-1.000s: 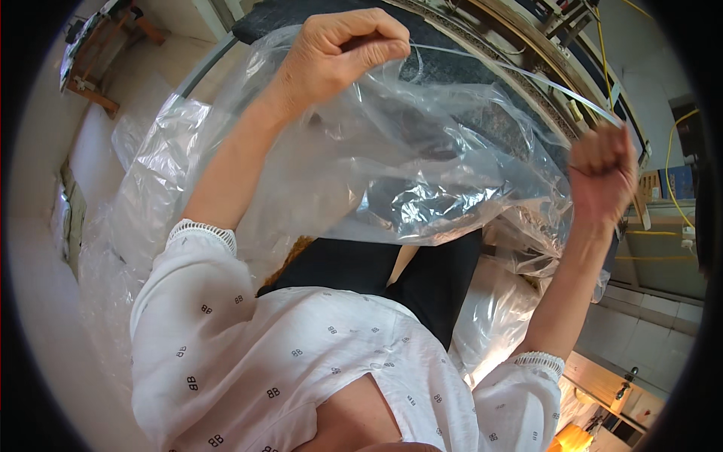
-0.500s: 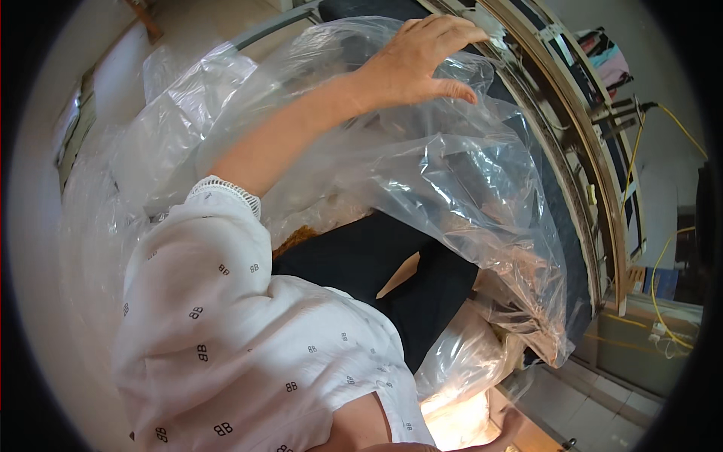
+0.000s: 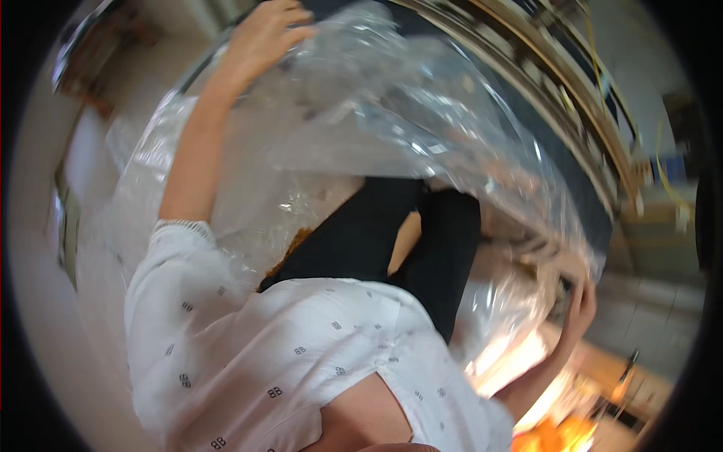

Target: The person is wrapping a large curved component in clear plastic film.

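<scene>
A large clear plastic sheet spreads in wrinkled folds in front of me, over a dark surface. At the upper left, my left hand lies at the sheet's far left part, its fingers apart and partly cut off by the picture's top edge. My right hand is at the sheet's right end, its fingers closed together on the film's edge. Both hands are somewhat blurred. Below the sheet, my legs in black trousers show, and more clear plastic hangs beside my right leg.
Long wooden and metal rails curve along the far right side of the dark surface. A yellow cable hangs beyond them. At the lower right lie an orange item and a wooden surface. Tiled floor shows at the right.
My left hand has moved left from over the sheet's middle to its far left. My right hand has come up to the sheet's right end. The view has turned.
</scene>
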